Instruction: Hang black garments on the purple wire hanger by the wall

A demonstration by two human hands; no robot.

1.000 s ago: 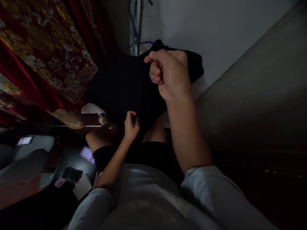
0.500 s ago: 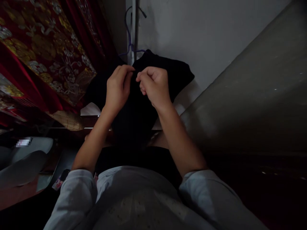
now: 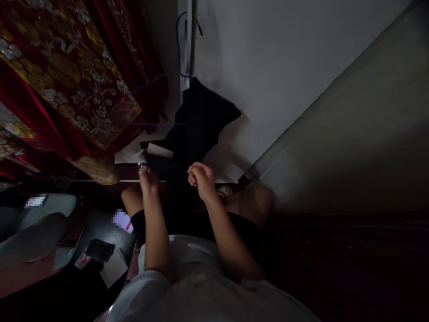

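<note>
A black garment (image 3: 201, 120) hangs in front of me, its upper end by a purple hanger (image 3: 179, 53) near a white wall. My left hand (image 3: 147, 176) is low over my knees with its fingers closed on the garment's lower edge. My right hand (image 3: 199, 176) is next to it, curled into a loose fist, also on the dark cloth. The scene is dim, so the exact grip is hard to make out. My bare knees and black shorts (image 3: 214, 223) sit below both hands.
A red curtain with gold flowers (image 3: 67, 76) hangs at the left. A dark phone (image 3: 99, 248) and papers lie on a dark surface at lower left, beside a grey seat (image 3: 36, 223). A grey slanted panel (image 3: 351, 134) fills the right.
Both hands dropped from the garment's top, near the hanger, down to knee level. The garment now hangs narrower and farther from me.
</note>
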